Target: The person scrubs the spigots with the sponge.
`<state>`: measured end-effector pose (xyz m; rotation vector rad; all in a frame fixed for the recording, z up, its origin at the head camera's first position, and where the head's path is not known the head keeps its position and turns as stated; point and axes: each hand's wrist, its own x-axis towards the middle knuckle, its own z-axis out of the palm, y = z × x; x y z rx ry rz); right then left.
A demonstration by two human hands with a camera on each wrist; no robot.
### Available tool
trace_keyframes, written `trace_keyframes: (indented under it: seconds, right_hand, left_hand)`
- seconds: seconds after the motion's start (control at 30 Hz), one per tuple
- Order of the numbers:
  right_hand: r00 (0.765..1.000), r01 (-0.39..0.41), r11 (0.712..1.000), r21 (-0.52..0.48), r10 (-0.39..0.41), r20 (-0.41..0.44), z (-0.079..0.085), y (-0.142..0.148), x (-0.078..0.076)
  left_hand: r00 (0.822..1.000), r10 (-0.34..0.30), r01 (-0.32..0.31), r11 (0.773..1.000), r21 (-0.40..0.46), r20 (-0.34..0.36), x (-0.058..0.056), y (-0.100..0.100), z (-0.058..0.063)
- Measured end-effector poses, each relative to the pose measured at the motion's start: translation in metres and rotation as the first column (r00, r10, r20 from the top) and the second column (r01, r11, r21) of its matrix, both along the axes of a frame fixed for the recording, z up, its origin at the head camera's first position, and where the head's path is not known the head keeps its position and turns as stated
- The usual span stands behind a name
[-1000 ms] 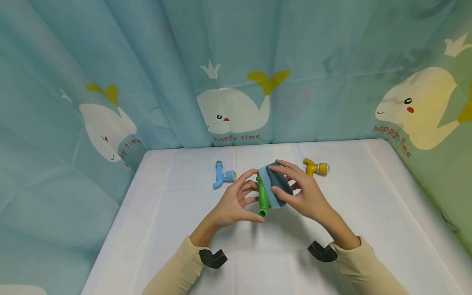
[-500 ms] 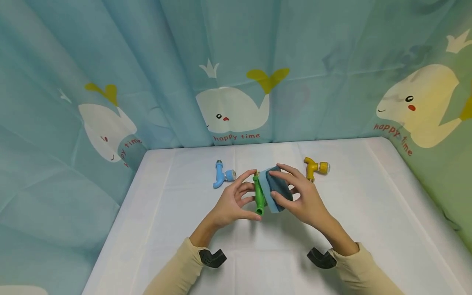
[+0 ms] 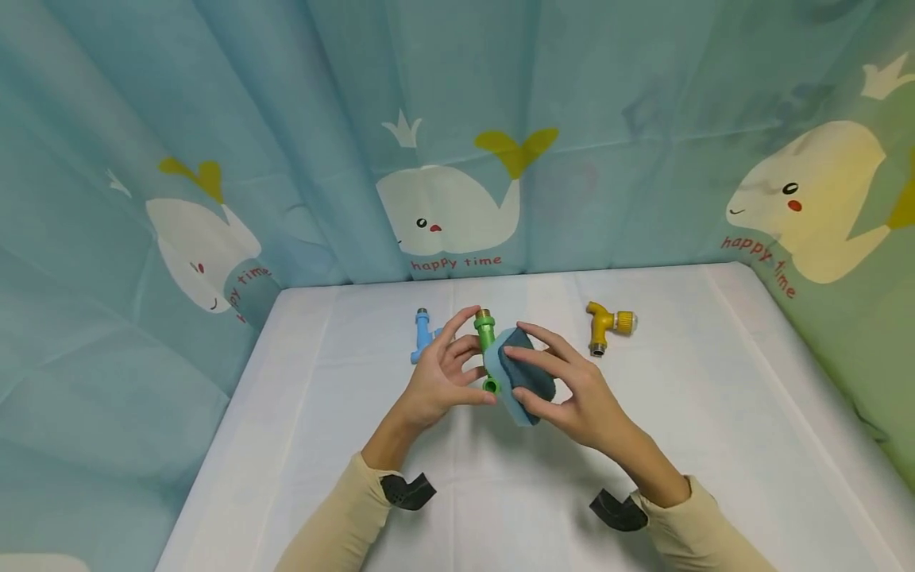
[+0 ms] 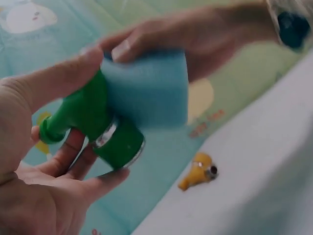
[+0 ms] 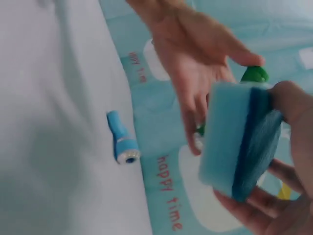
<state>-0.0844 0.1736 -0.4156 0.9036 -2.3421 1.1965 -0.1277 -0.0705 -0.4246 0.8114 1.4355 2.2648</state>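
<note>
Over the middle of the table my left hand (image 3: 436, 385) holds a green faucet (image 3: 485, 334) between thumb and fingers, its threaded brass end pointing away from me. In the left wrist view the green faucet (image 4: 90, 110) shows its round knob low, near the fingertips. My right hand (image 3: 589, 401) pinches a two-layer sponge (image 3: 529, 377), light blue on one side and dark blue on the other. The light blue face lies against the faucet's side. From the right wrist, the sponge (image 5: 227, 137) hides most of the faucet.
Behind my left hand a blue faucet (image 3: 422, 330) lies on the white table (image 3: 322, 445), partly covered by the fingers. A yellow faucet (image 3: 604, 326) lies farther right. A light blue curtain (image 3: 300, 159) with whale prints stands around the table's back and sides.
The green faucet has moved left and tilted, so more of its brass end shows. My right hand has brought the sponge left and lower along the faucet.
</note>
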Motion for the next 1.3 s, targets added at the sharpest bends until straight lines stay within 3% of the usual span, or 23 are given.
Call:
trace_keyframes:
  seconds: [0.2,0.33,0.43,0.53,0.7,0.87,1.0,1.17,1.3]
  right_hand:
    - [0.993,0.117,0.993,0.006,-0.117,-0.003,-0.0031,0.0002,-0.0026]
    - [0.993,0.088,0.996,-0.021,-0.086,0.075,-0.0029,-0.0018,-0.0030]
    - [0.989,0.116,0.993,0.033,-0.119,0.084,-0.0038,0.0006,-0.0058]
    - [0.986,0.135,0.991,0.013,-0.136,0.100,-0.0013,0.0038,-0.0073]
    - [0.986,0.063,0.997,-0.041,-0.056,0.155,0.0028,-0.0006,-0.0076]
    - [0.984,0.108,0.994,0.001,-0.107,0.140,-0.0039,0.0009,-0.0076]
    - [0.993,0.072,0.997,-0.039,-0.068,0.101,0.0007,-0.0033,-0.0057]
    - [0.987,0.114,0.992,0.055,-0.120,0.109,-0.0001,-0.0007,-0.0074]
    - [0.984,0.098,0.995,0.027,-0.101,0.146,-0.0002,0.0013,-0.0091]
  left_hand:
    - [0.999,0.035,-0.035,0.999,0.004,0.006,0.0021,-0.0025,0.0019]
    - [0.999,0.035,-0.036,0.999,-0.018,-0.020,0.0023,-0.0033,0.0038]
    - [0.999,0.035,-0.037,0.999,-0.031,-0.038,0.0028,-0.0036,0.0046]
    - [0.998,0.038,-0.041,0.998,-0.048,-0.049,0.0031,-0.0041,0.0031]
    - [0.997,0.045,-0.050,0.997,-0.064,-0.066,0.0034,-0.0032,0.0036]
    - [0.996,0.068,-0.072,0.994,-0.085,-0.051,0.0047,-0.0029,0.0048]
    - [0.996,0.076,-0.078,0.994,-0.072,-0.037,0.0041,-0.0030,0.0072]
    - [0.995,0.084,-0.087,0.994,-0.069,-0.045,0.0036,-0.0038,0.0077]
    - [0.997,0.056,-0.059,0.996,-0.062,-0.046,0.0037,-0.0044,0.0066]
